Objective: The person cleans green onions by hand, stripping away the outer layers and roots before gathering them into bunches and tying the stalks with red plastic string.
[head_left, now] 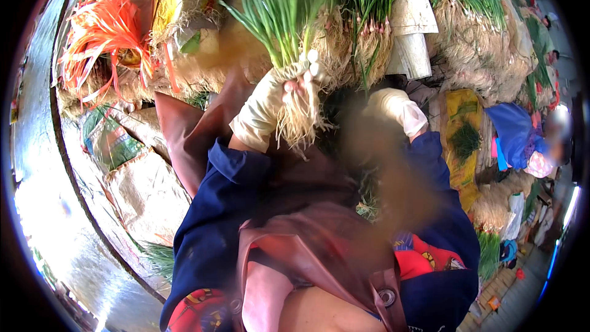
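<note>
My left hand (261, 101), in a pale glove, is closed around a bunch of spring onions (279, 15) just above my lap. The green leaves point away from me, while the small white bulbs and stringy roots (298, 117) hang toward my brown apron (307, 227). To the right and apart from the bunch is my right hand (398, 109), also gloved. Its fingers are hidden by blur and a brown smear, so I cannot see whether it holds anything. More spring onions (372, 27) with long roots lie just beyond both hands.
A rooty heap of spring onions (470, 55) fills the far right. Orange plastic strips (107, 40) lie at the far left beside a yellow sack (175, 0). A shiny metal surface (43, 172) runs along the left. At right, a person in blue (513, 126) is close by.
</note>
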